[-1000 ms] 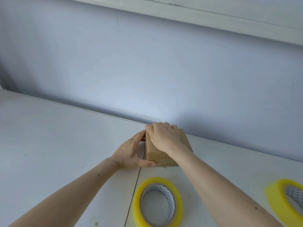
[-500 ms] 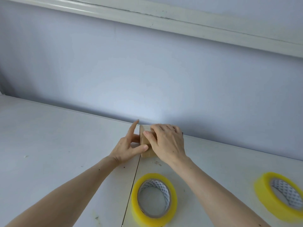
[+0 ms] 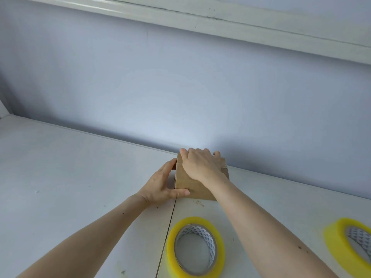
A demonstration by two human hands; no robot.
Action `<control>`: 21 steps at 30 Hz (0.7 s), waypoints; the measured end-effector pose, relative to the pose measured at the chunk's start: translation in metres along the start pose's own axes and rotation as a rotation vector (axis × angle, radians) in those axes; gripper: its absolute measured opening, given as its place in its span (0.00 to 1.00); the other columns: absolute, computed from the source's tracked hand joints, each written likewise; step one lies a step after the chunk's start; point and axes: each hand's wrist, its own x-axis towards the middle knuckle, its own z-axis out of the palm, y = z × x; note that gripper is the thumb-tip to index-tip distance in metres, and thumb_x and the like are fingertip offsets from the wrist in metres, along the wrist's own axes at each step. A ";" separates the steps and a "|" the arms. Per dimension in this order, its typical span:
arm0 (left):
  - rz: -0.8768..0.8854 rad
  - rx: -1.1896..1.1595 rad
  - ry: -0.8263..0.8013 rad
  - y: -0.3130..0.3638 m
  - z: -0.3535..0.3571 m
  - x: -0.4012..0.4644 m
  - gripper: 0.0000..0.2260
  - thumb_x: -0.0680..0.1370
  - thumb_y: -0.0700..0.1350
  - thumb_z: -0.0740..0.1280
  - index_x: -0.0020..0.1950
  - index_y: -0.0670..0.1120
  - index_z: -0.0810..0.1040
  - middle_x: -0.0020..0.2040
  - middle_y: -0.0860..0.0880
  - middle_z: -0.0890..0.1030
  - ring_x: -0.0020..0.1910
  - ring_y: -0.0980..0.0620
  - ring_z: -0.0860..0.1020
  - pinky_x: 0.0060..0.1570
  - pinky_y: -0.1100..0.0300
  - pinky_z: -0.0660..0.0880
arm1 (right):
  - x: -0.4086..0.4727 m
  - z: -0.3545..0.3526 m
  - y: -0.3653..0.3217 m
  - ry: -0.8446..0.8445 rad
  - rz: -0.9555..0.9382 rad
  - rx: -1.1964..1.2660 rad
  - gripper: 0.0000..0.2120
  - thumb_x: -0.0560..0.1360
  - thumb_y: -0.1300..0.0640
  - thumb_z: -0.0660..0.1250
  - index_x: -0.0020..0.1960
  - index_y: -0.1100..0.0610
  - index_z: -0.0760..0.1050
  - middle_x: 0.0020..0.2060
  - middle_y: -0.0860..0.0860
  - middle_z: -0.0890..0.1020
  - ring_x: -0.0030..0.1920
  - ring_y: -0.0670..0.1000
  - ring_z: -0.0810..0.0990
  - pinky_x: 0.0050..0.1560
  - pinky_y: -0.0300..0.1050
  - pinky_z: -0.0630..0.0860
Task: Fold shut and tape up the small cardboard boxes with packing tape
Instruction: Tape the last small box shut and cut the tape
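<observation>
A: Where is the cardboard box [image 3: 192, 185]?

B: It sits on the white bench [image 3: 70, 169], close to the pale wall [image 3: 180, 87] behind it and just right of the seam [image 3: 167, 233] that runs between two panels of the bench top.

A: What is the right hand [image 3: 200, 167] doing?

B: It lies over the top of the box, palm down. The fingers curl over the far edge, so it grips the box from above.

A: And the left hand [image 3: 160, 187]?

B: It is at the box's left side. The thumb lies along the lower part of the near face and the fingers reach toward the far left edge, so the hand cups that corner and holds it. How firmly, I cannot tell.

A: Is the box closed?

B: The top is mostly hidden under the right hand. A glossy band of tape [image 3: 222, 165] shows on the right part of the top.

A: Anything else on the bench?

B: Two yellow rolls. One tape roll [image 3: 195, 251] lies flat near the person, just right of the seam, between the forearms. A second tape roll [image 3: 349, 245] lies at the right edge of the view, partly cut off.
</observation>
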 end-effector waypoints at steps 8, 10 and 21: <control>-0.019 0.033 0.017 -0.003 0.002 0.002 0.38 0.66 0.68 0.72 0.71 0.64 0.59 0.66 0.62 0.71 0.62 0.75 0.67 0.59 0.78 0.64 | 0.002 0.008 0.000 0.064 0.026 -0.019 0.25 0.84 0.46 0.41 0.57 0.56 0.74 0.57 0.54 0.79 0.61 0.57 0.72 0.65 0.60 0.60; -0.014 0.044 0.031 -0.002 0.003 0.002 0.38 0.66 0.68 0.73 0.71 0.64 0.60 0.66 0.62 0.71 0.61 0.75 0.68 0.58 0.79 0.64 | -0.002 0.012 0.000 0.092 0.014 -0.031 0.24 0.84 0.44 0.42 0.60 0.56 0.73 0.59 0.54 0.78 0.63 0.56 0.71 0.67 0.61 0.60; -0.050 -0.124 0.109 0.001 0.002 0.002 0.37 0.68 0.69 0.74 0.72 0.58 0.66 0.56 0.62 0.80 0.52 0.66 0.80 0.50 0.70 0.75 | -0.031 0.013 0.012 0.328 -0.156 -0.125 0.32 0.80 0.36 0.38 0.57 0.52 0.76 0.54 0.48 0.82 0.58 0.53 0.78 0.62 0.53 0.66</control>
